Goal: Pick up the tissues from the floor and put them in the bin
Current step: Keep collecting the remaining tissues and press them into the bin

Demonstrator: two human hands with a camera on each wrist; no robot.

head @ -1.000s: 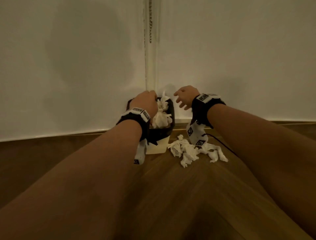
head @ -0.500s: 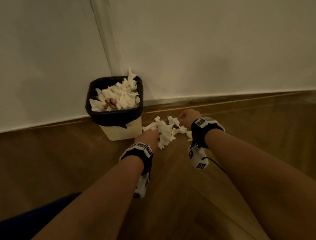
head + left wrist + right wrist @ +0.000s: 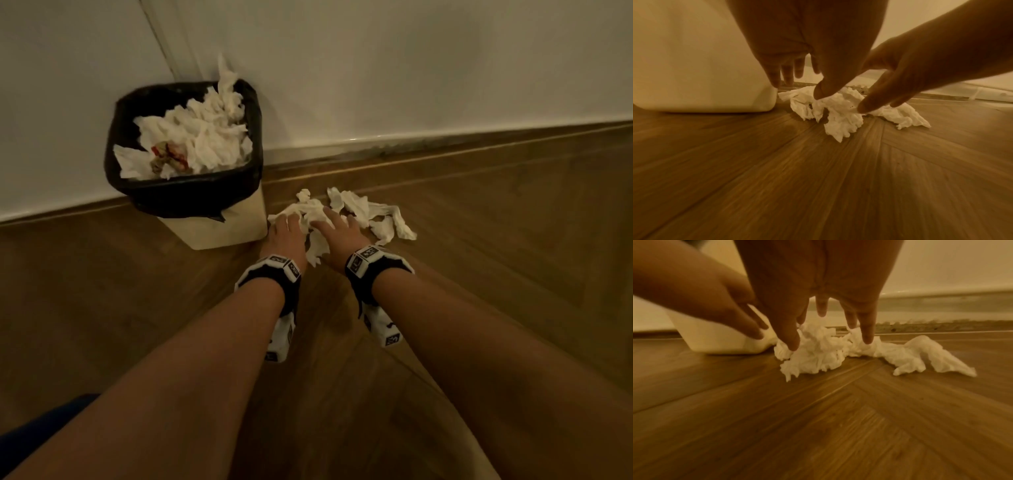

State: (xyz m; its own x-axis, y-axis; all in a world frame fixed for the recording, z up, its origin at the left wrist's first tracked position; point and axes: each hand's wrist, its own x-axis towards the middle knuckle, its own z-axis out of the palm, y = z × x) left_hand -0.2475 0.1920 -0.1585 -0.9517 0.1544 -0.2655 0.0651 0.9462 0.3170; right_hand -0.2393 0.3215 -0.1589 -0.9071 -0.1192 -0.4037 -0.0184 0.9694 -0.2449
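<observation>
Both arms reach to frame centre, left hand [image 3: 286, 236] & right hand [image 3: 337, 233] palms down, fingers spread and relaxed, touching floor tissues [image 3: 356, 209] beside bin [image 3: 219, 226].

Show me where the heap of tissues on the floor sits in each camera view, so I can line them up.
Head: the heap of tissues lies mid-frame, right of the bin, partly under both hands.
Left wrist: heap centre, below the fingertips, with the bin at left.
Right wrist: heap centre, trailing right; bin at left.
Shared landmark: the bin's cream lower corner beside the heap.
</observation>
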